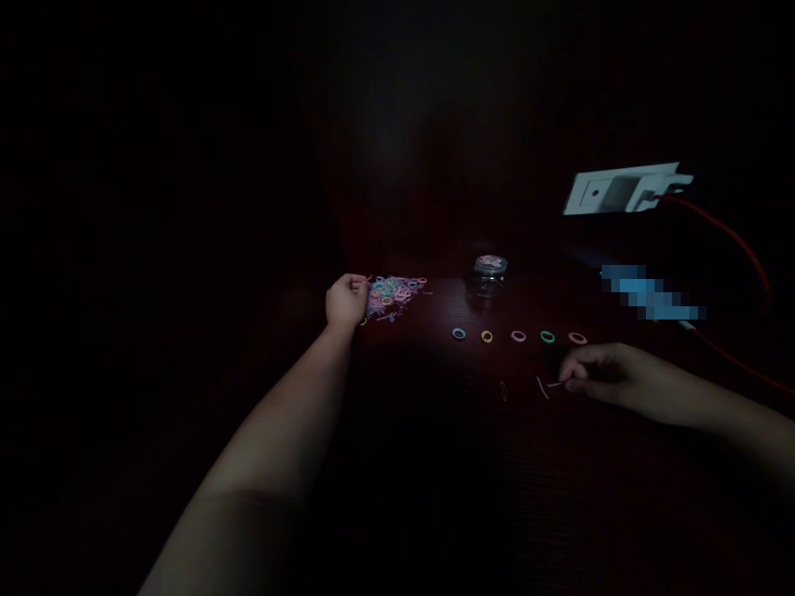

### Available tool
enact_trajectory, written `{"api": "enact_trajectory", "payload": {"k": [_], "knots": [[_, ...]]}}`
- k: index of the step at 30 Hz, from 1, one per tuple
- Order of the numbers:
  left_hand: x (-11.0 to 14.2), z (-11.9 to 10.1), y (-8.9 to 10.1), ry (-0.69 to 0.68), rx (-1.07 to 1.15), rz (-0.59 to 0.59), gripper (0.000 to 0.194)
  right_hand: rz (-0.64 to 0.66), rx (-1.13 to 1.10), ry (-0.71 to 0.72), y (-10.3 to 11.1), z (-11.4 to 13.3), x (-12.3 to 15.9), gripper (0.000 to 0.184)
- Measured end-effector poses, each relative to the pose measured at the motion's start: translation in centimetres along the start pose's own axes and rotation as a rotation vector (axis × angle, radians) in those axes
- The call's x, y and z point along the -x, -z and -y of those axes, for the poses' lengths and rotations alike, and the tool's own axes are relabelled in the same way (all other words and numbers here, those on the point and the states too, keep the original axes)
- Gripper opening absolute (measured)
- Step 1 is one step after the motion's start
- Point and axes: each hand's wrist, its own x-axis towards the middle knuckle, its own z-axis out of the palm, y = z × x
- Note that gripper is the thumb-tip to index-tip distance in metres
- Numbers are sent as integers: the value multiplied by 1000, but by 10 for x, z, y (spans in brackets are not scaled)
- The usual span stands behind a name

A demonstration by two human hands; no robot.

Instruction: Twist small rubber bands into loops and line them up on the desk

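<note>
My left hand (348, 302) is at the left edge of a pile of small coloured hair ties and thin elastic bands (397, 294). Its fingers are pinched, with a thin strand that looks like an elastic band showing at the tips. On the right, my right hand (602, 372) pinches a thin pale elastic band (554, 384) close to the tabletop. Beside it lies a pinkish elastic band (542, 387), and farther left a dark yellowish one (503, 391). Behind these is a row of hair ties: blue (458, 334), yellow (487, 337), pink (518, 336), green (547, 337) and orange (577, 338).
A clear lidded jar (489, 281) stands behind the row on the dark table. A white device (621, 190) with a red cable (733, 228) is at the back right. Below it lies a blurred-out blue object (649, 291). Surroundings are very dark.
</note>
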Motion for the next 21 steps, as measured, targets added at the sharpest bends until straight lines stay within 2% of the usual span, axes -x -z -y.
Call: {"api": "enact_trajectory", "payload": {"k": [10, 21], "knots": [[0, 2, -1, -21, 26, 16, 17, 50, 26, 21, 7, -10, 2, 22], [-1, 5, -4, -62, 24, 41, 16, 51, 19, 40, 9, -4, 3, 27]]}}
